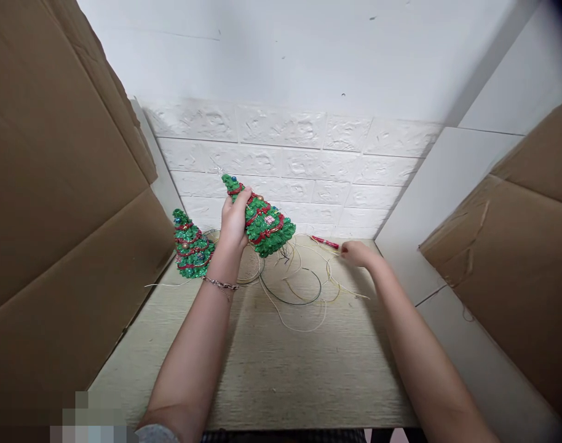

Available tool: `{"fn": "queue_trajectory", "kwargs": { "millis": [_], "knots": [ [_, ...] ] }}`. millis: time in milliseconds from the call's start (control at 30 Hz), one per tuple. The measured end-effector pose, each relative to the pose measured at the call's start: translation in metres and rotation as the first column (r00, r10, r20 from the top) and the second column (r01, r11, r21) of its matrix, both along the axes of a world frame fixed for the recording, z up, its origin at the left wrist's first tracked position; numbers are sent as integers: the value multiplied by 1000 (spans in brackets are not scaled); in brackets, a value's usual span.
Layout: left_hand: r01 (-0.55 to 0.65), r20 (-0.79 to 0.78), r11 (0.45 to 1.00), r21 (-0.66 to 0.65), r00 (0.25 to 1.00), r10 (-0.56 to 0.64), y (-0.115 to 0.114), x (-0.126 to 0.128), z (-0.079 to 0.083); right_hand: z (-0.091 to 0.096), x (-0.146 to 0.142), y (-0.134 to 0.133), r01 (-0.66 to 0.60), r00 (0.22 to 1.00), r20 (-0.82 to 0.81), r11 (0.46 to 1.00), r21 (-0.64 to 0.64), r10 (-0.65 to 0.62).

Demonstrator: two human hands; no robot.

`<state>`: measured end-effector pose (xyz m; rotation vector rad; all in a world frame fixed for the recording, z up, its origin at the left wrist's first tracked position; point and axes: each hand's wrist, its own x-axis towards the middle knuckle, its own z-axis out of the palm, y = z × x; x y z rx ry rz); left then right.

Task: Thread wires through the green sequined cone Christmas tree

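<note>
My left hand (pixel 236 216) is wrapped round a small green Christmas tree ornament (pixel 268 223) with red garland and coloured baubles. It holds the tree tilted above the table, tip toward the upper left, with thin wires hanging under its base. A second Christmas tree ornament (pixel 191 249) stands on the table to the left. Close to the end of a red pen (pixel 324 242), my right hand (pixel 355 253) has its fingers curled together near the tabletop. Whether they grip the pen or a thin cord is hidden.
Loose loops of cream, yellow and dark green cord (pixel 304 303) lie across the back of the table (pixel 308 375). A white brick-patterned wall (pixel 304 163) rises behind. Cardboard sheets (pixel 69 184) (pixel 516 258) and white panels (pixel 440 203) close in both sides.
</note>
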<state>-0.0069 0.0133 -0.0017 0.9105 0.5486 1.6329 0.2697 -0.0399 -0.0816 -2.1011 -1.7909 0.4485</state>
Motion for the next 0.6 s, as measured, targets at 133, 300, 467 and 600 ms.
{"fn": "queue_trajectory", "kwargs": {
  "millis": [133,300,467,600],
  "knots": [
    [19,0,1000,-13,1000,-19,0,-2,0,20,5,-6,2,998,-66,994,-108,-9],
    [55,-8,997,-47,998,-56,-1,-3,0,38,5,-19,40,992,-115,991,-129,-55],
    [124,-58,992,-35,990,-126,-5,-4,0,51,8,-27,36,986,-164,999,12,-33],
    [293,-143,956,-15,945,-293,-6,-7,-4,57,-7,-25,150,963,-261,944,293,-72]
  ]
}}
